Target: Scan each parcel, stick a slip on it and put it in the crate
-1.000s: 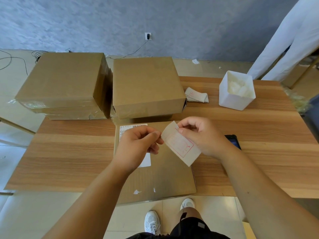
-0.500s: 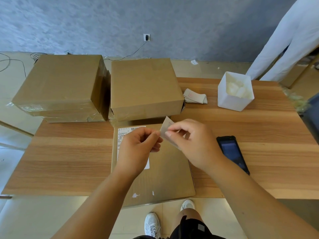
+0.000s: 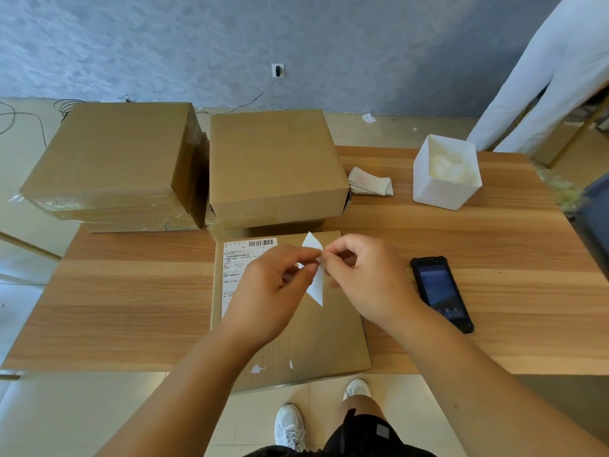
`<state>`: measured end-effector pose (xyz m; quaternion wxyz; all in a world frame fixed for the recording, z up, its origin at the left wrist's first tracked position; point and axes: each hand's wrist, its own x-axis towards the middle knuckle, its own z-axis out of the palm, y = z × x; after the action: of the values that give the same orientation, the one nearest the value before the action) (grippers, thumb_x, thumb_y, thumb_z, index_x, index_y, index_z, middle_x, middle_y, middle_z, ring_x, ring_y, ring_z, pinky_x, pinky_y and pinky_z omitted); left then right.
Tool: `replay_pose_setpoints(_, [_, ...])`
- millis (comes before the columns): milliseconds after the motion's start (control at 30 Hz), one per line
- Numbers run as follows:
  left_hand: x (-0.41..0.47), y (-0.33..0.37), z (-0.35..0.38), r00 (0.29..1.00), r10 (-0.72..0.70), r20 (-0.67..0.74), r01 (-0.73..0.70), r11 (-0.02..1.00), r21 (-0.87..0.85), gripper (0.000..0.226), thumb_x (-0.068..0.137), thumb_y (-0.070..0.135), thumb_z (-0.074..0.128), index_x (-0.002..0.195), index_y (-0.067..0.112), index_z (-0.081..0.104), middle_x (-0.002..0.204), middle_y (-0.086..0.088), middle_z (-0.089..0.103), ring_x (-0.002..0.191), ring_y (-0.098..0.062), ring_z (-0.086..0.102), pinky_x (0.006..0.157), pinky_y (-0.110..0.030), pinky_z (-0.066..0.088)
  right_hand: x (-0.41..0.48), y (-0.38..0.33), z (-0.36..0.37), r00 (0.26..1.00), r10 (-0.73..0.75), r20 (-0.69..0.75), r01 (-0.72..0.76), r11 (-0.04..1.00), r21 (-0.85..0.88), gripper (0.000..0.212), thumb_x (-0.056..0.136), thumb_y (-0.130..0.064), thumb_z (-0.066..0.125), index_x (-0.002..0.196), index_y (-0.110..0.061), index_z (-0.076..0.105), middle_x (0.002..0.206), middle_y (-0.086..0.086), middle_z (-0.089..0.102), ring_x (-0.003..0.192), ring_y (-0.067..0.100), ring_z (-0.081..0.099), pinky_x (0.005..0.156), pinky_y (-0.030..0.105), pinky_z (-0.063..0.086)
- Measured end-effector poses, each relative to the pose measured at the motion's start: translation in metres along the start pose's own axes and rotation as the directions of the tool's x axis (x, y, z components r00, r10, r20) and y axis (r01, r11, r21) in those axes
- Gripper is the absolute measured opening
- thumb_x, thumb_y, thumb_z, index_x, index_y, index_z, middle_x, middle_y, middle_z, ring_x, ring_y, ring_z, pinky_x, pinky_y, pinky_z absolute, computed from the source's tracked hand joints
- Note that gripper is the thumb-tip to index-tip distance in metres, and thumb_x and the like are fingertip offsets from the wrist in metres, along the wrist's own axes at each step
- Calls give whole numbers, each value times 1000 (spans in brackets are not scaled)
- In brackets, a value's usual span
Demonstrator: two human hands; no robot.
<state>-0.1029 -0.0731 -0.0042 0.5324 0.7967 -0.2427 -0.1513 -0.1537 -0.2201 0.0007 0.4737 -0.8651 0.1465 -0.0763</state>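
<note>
Flat brown cardboard parcel (image 3: 324,341) lies on the wooden table (image 3: 131,291), its near end overhanging the table's front edge; a white printed shipping label (image 3: 238,255) with a barcode sits on its far left corner, partly covered by the left hand (image 3: 273,291); two small white scraps mark the near end of the lid; left hand held above the parcel, thumb and forefinger pinching a white paper slip (image 3: 315,286); slip held tilted, one pointed corner rising above the fingers, another pointing down toward the lid, its print not readable; right hand (image 3: 365,282) close against the left, fingertips pinching the same slip, so both hands meet over the parcel's far half. Surroundings: a stack of taped cardboard boxes (image 3: 112,159) at the far left, jutting past the table; a second cardboard box (image 3: 276,166) just beside it, directly behind the parcel; a small pile of slips (image 3: 370,184) beside that box; a white open container (image 3: 443,189) holding pale crumpled material; a black handheld scanner (image 3: 441,291) lying flat just right of the right hand; a person in white clothing (image 3: 543,77) standing at the far right.
</note>
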Motion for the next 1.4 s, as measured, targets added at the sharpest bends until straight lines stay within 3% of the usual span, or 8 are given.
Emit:
replay_pose_setpoints(133, [-3, -2, 2, 990, 139, -12, -138, 986, 91, 26, 91, 12, 56, 112, 24, 67, 95, 11, 62, 87, -5, 59, 73, -13, 47, -2, 2, 0, 996, 86, 24, -88, 991, 104, 18, 93, -18, 54, 78, -27, 61, 73, -5, 67, 61, 8, 68, 57, 19, 54])
replay_pose_setpoints(400, [-4, -4, 4, 973, 228, -44, -219, 964, 149, 23, 89, 8, 58, 108, 17, 69, 93, 8, 61, 92, 0, 55, 71, -6, 42, -4, 4, -2, 979, 166, 117, -192, 943, 271, 21, 95, -12, 49, 81, -16, 64, 65, -2, 66, 64, 19, 70, 70, 42, 60])
replay_pose_setpoints(667, [-3, 2, 5, 969, 199, -146, -184, 977, 112, 12, 86, 15, 64, 93, 21, 72, 87, 8, 66, 86, -3, 58, 69, -8, 45, -5, 2, -3, 976, 139, 169, -195, 900, 390, 19, 95, -9, 53, 85, -16, 68, 70, -2, 71, 71, 18, 71, 66, 34, 60])
replay_pose_setpoints(1000, [-5, 1, 7, 962, 192, -193, -169, 977, 127, 6, 81, 8, 69, 85, 12, 70, 79, 4, 67, 75, -6, 62, 66, -17, 52, -7, 4, 1, 975, 99, 199, -169, 910, 379, 22, 93, -6, 54, 82, -18, 70, 78, 5, 71, 76, 18, 70, 67, 32, 59])
replay_pose_setpoints(1233, [-4, 2, 7, 963, 213, -166, -174, 960, 221, 2, 80, 8, 67, 80, 8, 69, 77, 0, 66, 71, -9, 62, 65, -26, 54, -8, 5, 2, 983, 34, 179, -78, 967, 242, 19, 92, -13, 57, 87, -26, 70, 82, 2, 72, 74, 12, 70, 68, 27, 58])
replay_pose_setpoints(1400, [-2, 0, 6, 985, 80, -156, -69, 995, 78, 5, 80, 6, 64, 78, 7, 68, 76, 1, 67, 72, -7, 61, 68, -22, 53, -7, 4, 3, 982, 38, 185, -89, 957, 277, 22, 91, -9, 57, 85, -26, 70, 81, 2, 72, 74, 12, 70, 66, 25, 57])
